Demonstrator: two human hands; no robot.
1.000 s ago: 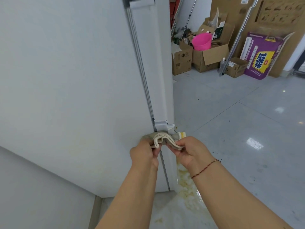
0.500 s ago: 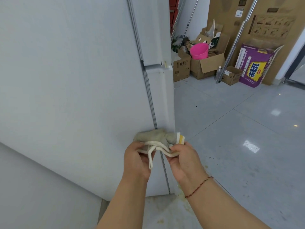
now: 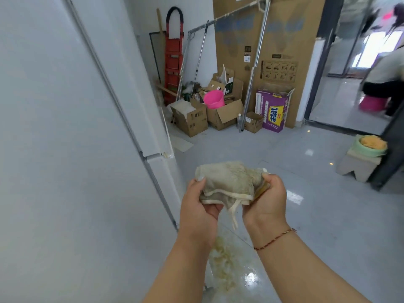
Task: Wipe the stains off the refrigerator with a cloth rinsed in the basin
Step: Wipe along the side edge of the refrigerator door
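The white refrigerator point(image 3: 72, 132) fills the left of the view, its door seam running down toward the floor. In front of me, clear of the fridge, a dirty beige cloth point(image 3: 229, 182) with a pale hem and dangling strip is bunched between both hands. My left hand point(image 3: 200, 207) grips its left end, thumb on top. My right hand point(image 3: 265, 200) grips the right end, fingers curled round it. A green basin point(image 3: 358, 147) with something orange in it sits on a grey stool point(image 3: 355, 166) at the right.
A yellowish wet stain point(image 3: 225, 261) spreads over the glossy floor below my hands. Cardboard boxes point(image 3: 220, 115), a pink bucket point(image 3: 213, 99), a purple box point(image 3: 273, 112), metal poles and a red ladder point(image 3: 173, 57) crowd the back wall. A person point(image 3: 384, 82) crouches beyond the doorway at right.
Both hands have pulled the cloth away from the fridge's door edge toward me and to the right. My view has swung right and up, bringing the basin and doorway into sight.
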